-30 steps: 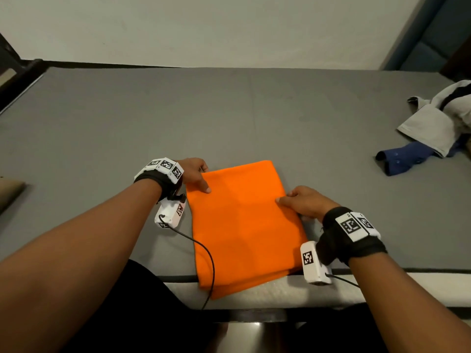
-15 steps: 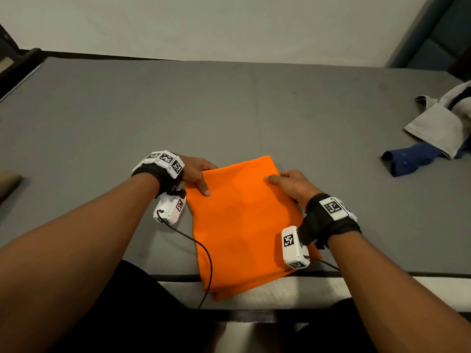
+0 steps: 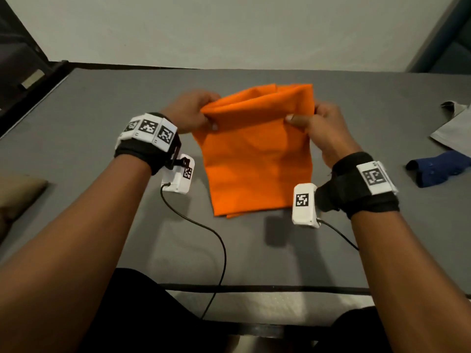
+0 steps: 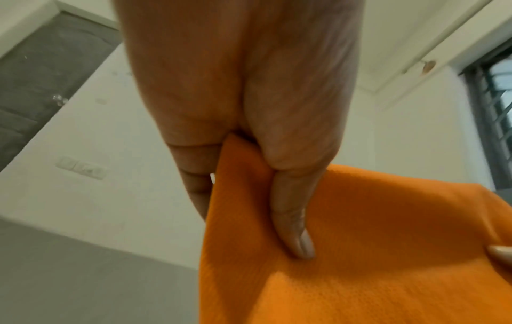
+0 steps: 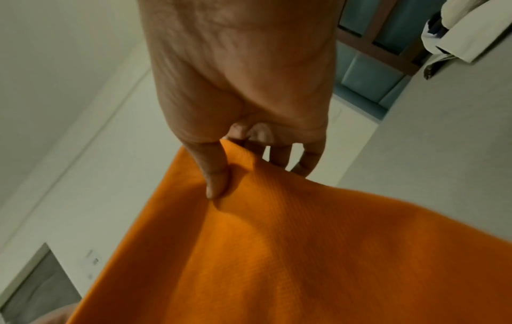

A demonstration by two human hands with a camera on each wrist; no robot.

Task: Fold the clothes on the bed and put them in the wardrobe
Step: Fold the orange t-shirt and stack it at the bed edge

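Head view: both hands hold the folded orange cloth up by its far corners above the grey bed. The left hand pinches the left corner, thumb on the near face and fingers curled behind it; the left wrist view shows the thumb pressed flat into the fabric with the cloth edge running up into the crook of the hand. The right hand clamps the right corner the same way, thumb in front, fingers behind. Between the two grips the top edge sags in loose folds; below them the cloth hangs toward the person, and its lower edge seems to touch the bed, though the angle leaves that unsure. Well to the right of the right hand's grip lie a dark blue garment and, just behind it, a grey one, both on the bed.
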